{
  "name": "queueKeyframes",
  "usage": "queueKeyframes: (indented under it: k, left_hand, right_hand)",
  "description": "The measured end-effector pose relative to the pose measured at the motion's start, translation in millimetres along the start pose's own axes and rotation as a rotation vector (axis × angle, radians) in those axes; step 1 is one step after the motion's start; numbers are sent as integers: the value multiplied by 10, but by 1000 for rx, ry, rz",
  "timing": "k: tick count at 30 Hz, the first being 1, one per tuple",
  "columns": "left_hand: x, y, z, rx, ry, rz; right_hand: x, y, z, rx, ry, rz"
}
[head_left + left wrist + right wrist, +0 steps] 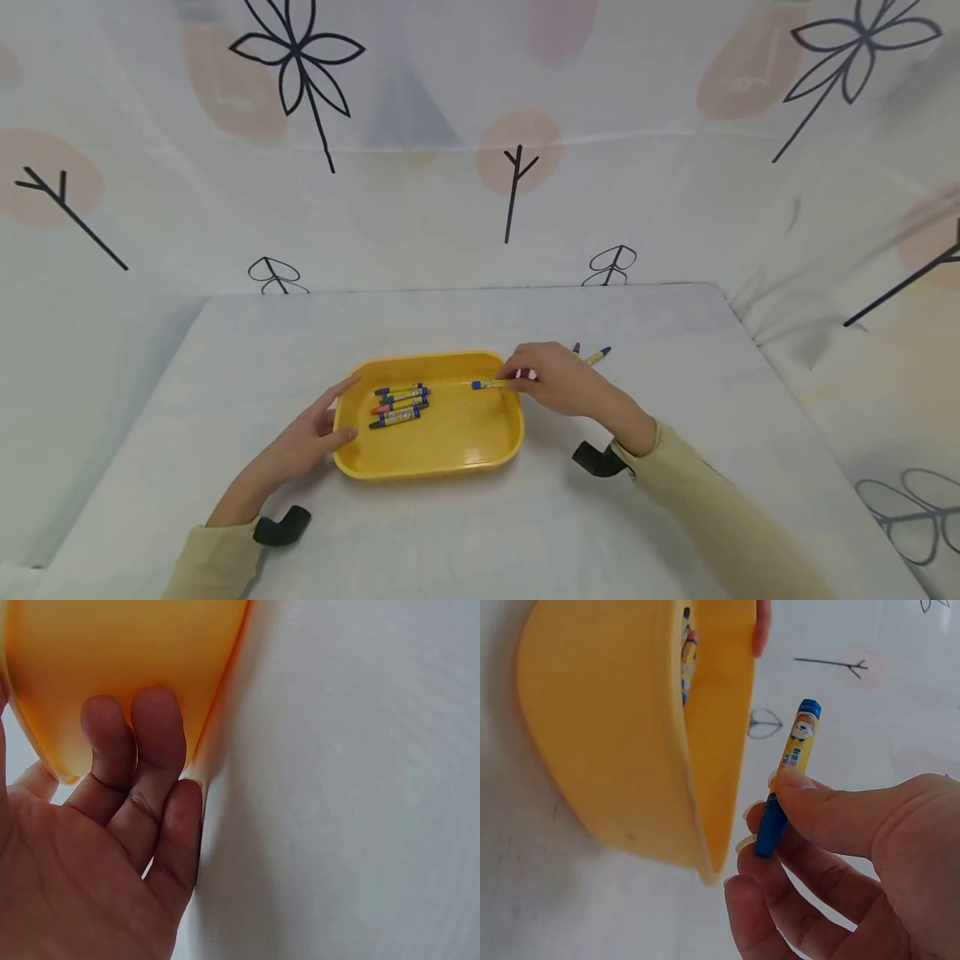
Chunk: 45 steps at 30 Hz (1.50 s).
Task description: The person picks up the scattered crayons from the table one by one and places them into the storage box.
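Note:
A yellow tray [450, 458] stands on the table, with several paper-wrapped crayons [397, 416] lying side by side in its left half. My left hand [303, 437] holds the tray's left end, thumb over the rim. In the left wrist view, curled fingers [159, 727] lie by the tray's outer wall [127, 645]. Above the tray's right end, my right hand [558, 379] pinches a blue crayon [489, 385] between thumb and fingers. The right wrist view shows this blue crayon [799, 742] tilted, beside the tray's outside wall [607, 735].
Beyond my right hand, a blue-tipped crayon [598, 356] and a darker-tipped one [576, 347] lie on the white table [465, 542], partly hidden by the hand. A patterned cloth [420, 208] hangs behind the table. Each wrist carries a black mount [283, 527].

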<state>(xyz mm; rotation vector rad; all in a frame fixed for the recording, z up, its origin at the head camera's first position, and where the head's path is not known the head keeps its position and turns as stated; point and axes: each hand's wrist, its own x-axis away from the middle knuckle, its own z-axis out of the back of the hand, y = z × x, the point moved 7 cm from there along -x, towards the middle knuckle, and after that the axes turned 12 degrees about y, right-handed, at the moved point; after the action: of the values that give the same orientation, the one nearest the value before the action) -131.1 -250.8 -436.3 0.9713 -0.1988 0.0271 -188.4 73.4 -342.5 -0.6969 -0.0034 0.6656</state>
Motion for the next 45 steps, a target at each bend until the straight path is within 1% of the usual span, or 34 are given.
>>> queueKeyframes:
  k: [2, 7, 12, 18, 21, 23, 26, 29, 32, 37, 39, 41, 45]
  left_hand:
    - [-1, -2, 6, 5, 4, 0]
    - [-4, -20, 12, 4, 3, -4]
    - [-1, -28, 7, 1, -2, -14]
    - [8, -20, 14, 3, -2, -22]
    - [9, -20, 18, 5, -1, -19]
    - [6, -21, 18, 8, -1, -13]
    - [7, -17, 18, 9, -2, -10]
    - [8, -14, 21, 2, -2, -12]
    - [7, -13, 24, 0, 2, -13]
    - [10, -14, 17, 4, 0, -9]
    - [12, -12, 14, 3, 0, -6]
    - [11, -8, 13, 1, 3, -3]
    - [7, 3, 12, 4, 3, -6]
  right_hand:
    - [-99, -99, -106, -2, -22, 47]
    - [-336, -275, -392, 15, -97, 100]
    - [-553, -404, -595, 49, -149, 110]
    - [-788, -461, -775, 49, -208, 90]
    - [-870, -480, -855, 46, -229, 106]
    - [-907, -493, -900, 55, -234, 119]
    - [-946, -505, -960, 80, -232, 116]
    - [-965, -513, -1007, 133, -229, 93]
    - [-959, -521, -1046, 209, -227, 83]
    - [-926, -544, -1069, 334, -194, 111]
    - [-913, -549, -1074, 368, -180, 124]
    - [-903, -546, -1084, 393, -172, 135]
    - [-896, -527, -1102, 406, -155, 146]
